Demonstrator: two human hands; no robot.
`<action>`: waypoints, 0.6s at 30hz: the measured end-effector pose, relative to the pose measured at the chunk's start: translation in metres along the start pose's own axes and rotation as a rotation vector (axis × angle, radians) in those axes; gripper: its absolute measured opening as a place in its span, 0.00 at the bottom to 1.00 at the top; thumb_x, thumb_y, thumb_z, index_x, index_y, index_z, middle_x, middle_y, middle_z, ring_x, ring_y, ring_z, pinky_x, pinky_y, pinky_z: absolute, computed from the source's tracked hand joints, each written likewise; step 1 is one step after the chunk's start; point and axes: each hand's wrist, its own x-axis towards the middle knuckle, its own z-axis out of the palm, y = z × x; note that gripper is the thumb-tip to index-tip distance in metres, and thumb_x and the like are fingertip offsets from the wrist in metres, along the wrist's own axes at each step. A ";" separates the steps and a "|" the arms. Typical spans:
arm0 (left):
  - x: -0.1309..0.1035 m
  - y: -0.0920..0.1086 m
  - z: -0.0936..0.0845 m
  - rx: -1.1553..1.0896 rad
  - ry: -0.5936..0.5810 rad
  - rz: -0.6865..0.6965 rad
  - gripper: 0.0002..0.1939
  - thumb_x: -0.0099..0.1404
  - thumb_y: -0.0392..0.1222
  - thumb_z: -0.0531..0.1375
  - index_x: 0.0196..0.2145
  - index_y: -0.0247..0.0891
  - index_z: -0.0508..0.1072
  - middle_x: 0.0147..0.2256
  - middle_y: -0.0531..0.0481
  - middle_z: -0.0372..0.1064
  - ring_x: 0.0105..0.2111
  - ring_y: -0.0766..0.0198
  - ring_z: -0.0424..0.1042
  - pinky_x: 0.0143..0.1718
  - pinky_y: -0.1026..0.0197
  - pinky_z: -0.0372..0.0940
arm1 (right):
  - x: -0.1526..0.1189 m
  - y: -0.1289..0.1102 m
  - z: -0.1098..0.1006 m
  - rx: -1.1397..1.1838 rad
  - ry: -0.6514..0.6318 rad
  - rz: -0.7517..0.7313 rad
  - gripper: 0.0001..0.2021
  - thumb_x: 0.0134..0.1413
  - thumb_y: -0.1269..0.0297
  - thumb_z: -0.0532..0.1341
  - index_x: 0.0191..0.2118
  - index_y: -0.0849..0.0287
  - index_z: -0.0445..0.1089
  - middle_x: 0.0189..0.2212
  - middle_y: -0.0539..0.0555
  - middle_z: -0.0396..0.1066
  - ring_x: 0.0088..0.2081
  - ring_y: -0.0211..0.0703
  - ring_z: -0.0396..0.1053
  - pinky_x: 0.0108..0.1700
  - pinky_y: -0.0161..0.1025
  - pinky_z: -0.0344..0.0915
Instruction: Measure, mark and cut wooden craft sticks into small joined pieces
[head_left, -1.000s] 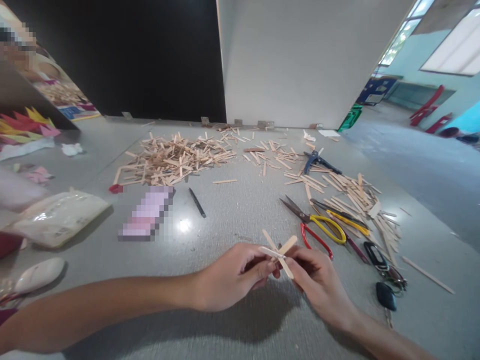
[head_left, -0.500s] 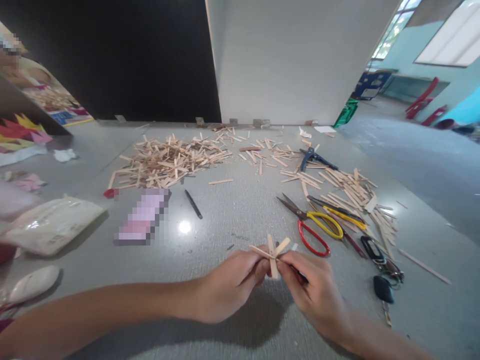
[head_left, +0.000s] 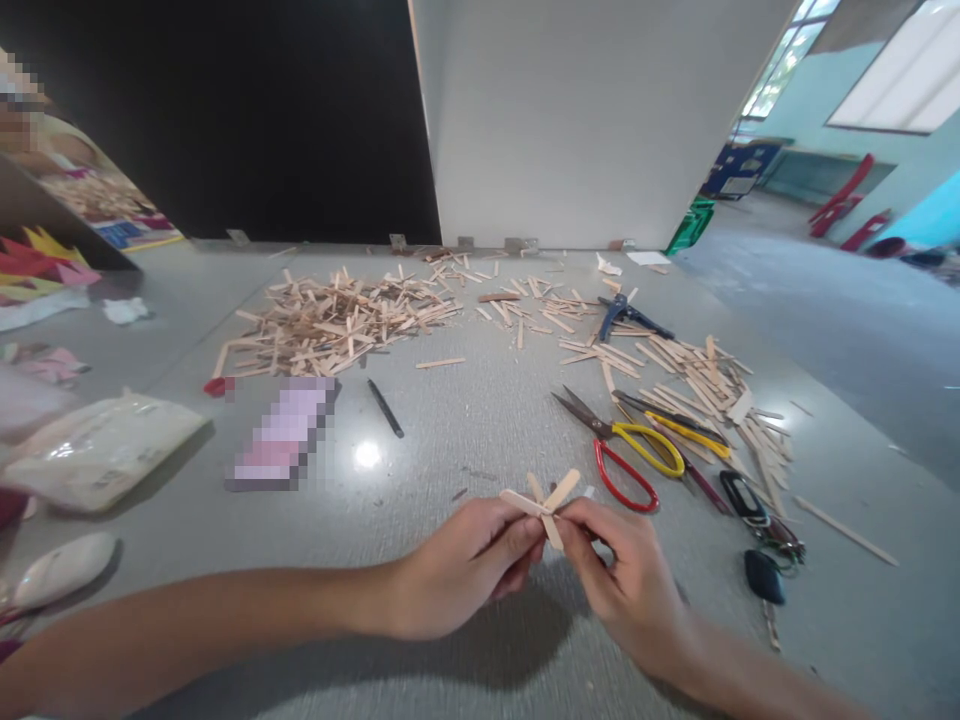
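Between my fingertips is a small cluster of crossed wooden sticks [head_left: 561, 489], splayed out like a star. My left hand [head_left: 480, 555] pinches it from the left, with the thumb on top near the crossing. From the other side my right hand [head_left: 622, 565] grips it between thumb and forefinger. The sticks' crossing is partly hidden by the fingers. Just beyond my right hand lie scissors [head_left: 607, 430] with one red and one yellow handle. A yellow and black cutter [head_left: 686, 430] rests on sticks beside them.
A heap of wooden sticks [head_left: 337, 325] lies at back left, more sticks [head_left: 697, 375] at right with a dark blue clamp-like tool [head_left: 626, 315]. A black pen [head_left: 385, 408], blurred pink rectangle [head_left: 285, 430], plastic bag [head_left: 112, 450], white mouse [head_left: 67, 572] and keys [head_left: 765, 577] lie around. Upright panels [head_left: 585, 120] stand behind.
The stick cluster has turned and tilted slightly between my fingers, showing more of the sticks' flat faces. Both hands stay nearly in place, still holding it.
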 end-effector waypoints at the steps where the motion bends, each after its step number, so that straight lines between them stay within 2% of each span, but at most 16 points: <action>1: 0.000 0.000 0.000 -0.044 -0.009 -0.008 0.35 0.75 0.78 0.52 0.30 0.42 0.64 0.21 0.60 0.55 0.20 0.69 0.51 0.22 0.64 0.50 | 0.001 -0.001 0.000 0.009 0.001 0.006 0.18 0.74 0.67 0.56 0.30 0.55 0.74 0.22 0.50 0.73 0.22 0.39 0.68 0.27 0.33 0.64; 5: -0.001 0.002 0.001 -0.261 -0.073 -0.041 0.34 0.71 0.78 0.58 0.31 0.43 0.62 0.19 0.64 0.50 0.18 0.70 0.47 0.21 0.64 0.48 | 0.000 -0.002 0.001 0.030 0.075 -0.005 0.16 0.72 0.68 0.58 0.30 0.56 0.75 0.22 0.50 0.75 0.23 0.38 0.69 0.27 0.32 0.65; 9: 0.000 0.002 0.002 -0.375 -0.135 -0.036 0.33 0.71 0.76 0.60 0.31 0.43 0.62 0.17 0.66 0.49 0.16 0.71 0.45 0.20 0.64 0.47 | -0.003 0.001 0.003 0.063 0.069 0.038 0.17 0.73 0.65 0.59 0.28 0.56 0.73 0.20 0.47 0.70 0.21 0.37 0.65 0.26 0.32 0.61; 12: 0.000 0.002 0.001 -0.329 -0.118 -0.038 0.33 0.71 0.76 0.60 0.30 0.43 0.62 0.18 0.65 0.50 0.17 0.72 0.45 0.20 0.64 0.46 | -0.002 0.003 0.002 0.098 0.020 0.102 0.19 0.74 0.61 0.58 0.27 0.56 0.73 0.20 0.48 0.68 0.22 0.38 0.63 0.26 0.33 0.60; 18: 0.000 0.006 -0.005 -0.153 -0.089 -0.063 0.36 0.69 0.81 0.56 0.30 0.42 0.64 0.19 0.63 0.53 0.18 0.70 0.49 0.21 0.63 0.48 | 0.006 0.004 -0.004 0.188 -0.113 0.188 0.23 0.74 0.53 0.59 0.27 0.57 0.77 0.22 0.51 0.73 0.25 0.40 0.65 0.28 0.35 0.62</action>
